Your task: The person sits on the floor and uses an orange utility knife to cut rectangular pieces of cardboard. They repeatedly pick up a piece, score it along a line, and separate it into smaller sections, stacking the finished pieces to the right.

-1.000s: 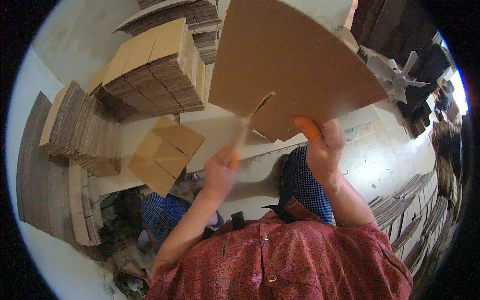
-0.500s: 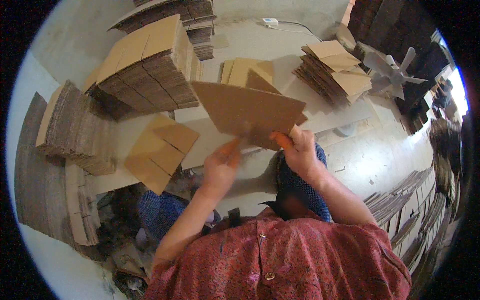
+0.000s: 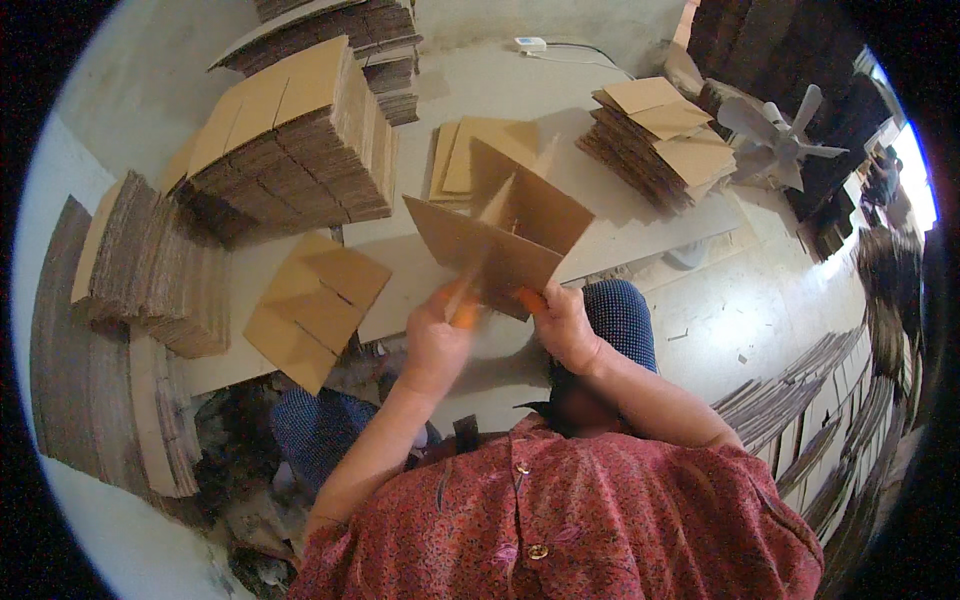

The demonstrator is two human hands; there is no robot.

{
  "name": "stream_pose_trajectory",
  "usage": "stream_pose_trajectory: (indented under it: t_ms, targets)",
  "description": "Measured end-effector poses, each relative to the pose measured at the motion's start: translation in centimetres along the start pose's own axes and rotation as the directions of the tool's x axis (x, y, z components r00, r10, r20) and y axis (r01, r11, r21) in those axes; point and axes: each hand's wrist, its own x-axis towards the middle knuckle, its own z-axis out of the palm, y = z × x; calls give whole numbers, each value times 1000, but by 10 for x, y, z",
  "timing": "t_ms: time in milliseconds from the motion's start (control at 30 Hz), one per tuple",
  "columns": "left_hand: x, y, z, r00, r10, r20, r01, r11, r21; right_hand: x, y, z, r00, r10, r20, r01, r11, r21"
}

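Because it is made of thin corrugated board, the cardboard divider (image 3: pixel 500 255), its panels standing crossed against one another, should be light and fairly stiff across each face, though likely to bend at the slots and crush at the corners. Its dry paper surface probably grips well and hardly slips. It is up in the air between the hands, over the table's near edge. Low, near-side edges look the best hold, pinched flat between thumb and fingers and clear of where the panels cross.

The right hand (image 3: pixel 568 335) is clamped on the near right corner, an orange covering on its thumb against the face. The left hand (image 3: pixel 438 350), also with orange on its fingertips, seems pinched on a near edge, but blur hides the exact contact.

To the left, a slotted cardboard sheet (image 3: pixel 315 315) lies on the pale table (image 3: pixel 640 228); beyond the divider are flat cardboard panels (image 3: pixel 500 133), with a leaning cardboard pile (image 3: pixel 655 140) to their right. Farther out stand a tall cardboard stack (image 3: pixel 290 150) and a pale-bladed fan (image 3: pixel 785 135).
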Motion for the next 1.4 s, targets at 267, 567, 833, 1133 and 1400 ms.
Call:
stream_pose_trajectory:
  t_ms: [267, 567, 833, 1133, 1400]
  targets:
    - [1, 13, -14, 999, 47, 29, -35, 947, -319, 21, -35, -62, 938, -257, -234, 211, 956, -206]
    - [31, 29, 20, 940, 285, 189, -184, 888, -420, 76, -56, -48, 853, 263, 451, -431, 842, 325]
    - [15, 56, 38, 895, 261, 362, -101, 909, -404, 59, -42, -76, 912, 281, 300, -347, 916, 199]
    - [-18, 8, 10, 979, 138, 148, -121, 985, -124, 125, -73, -186, 876, -421, -233, 184, 741, -646]
    - [7, 0, -44, 974, 174, 147, -202, 956, 210, 158, 137, -206, 982, 191, -8, -79, 368, -927]
